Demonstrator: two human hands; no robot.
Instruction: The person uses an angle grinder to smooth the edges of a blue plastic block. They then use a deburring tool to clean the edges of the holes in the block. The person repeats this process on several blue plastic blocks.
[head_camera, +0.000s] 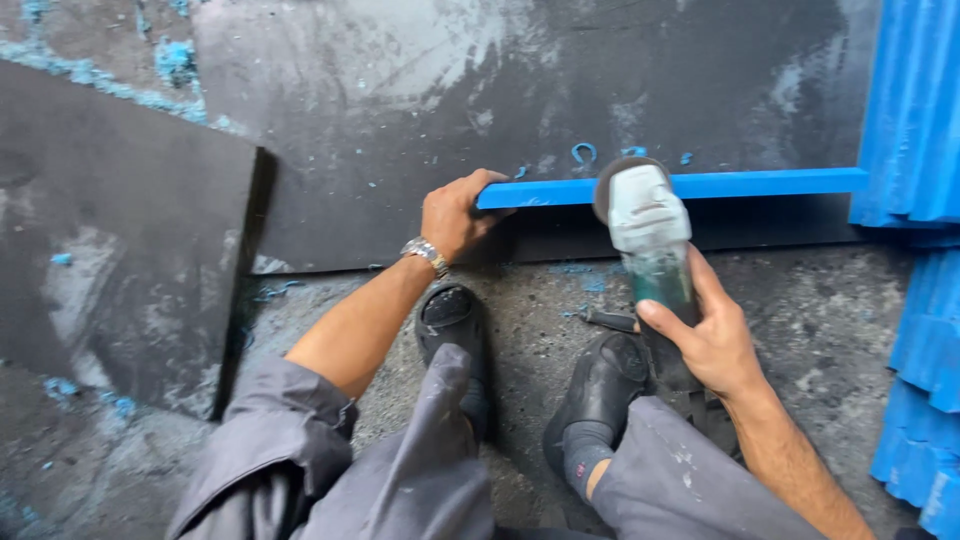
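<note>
A long blue bar (760, 183) lies along the front edge of a dark metal plate (560, 90) on the ground. My left hand (455, 212) grips the bar's left end, a wristwatch on its wrist. My right hand (705, 335) holds an angle grinder (645, 225) with a grey-green body. Its disc end sits on the bar near the middle. My two black shoes (455, 330) stand on the concrete just below the plate's edge.
A second dark plate (110, 230) lies at the left, overlapping the first. Stacked blue pieces (915, 110) line the right edge, more of them lower right (920, 420). Blue chips and dust are scattered over the plates and the grey concrete floor (820, 320).
</note>
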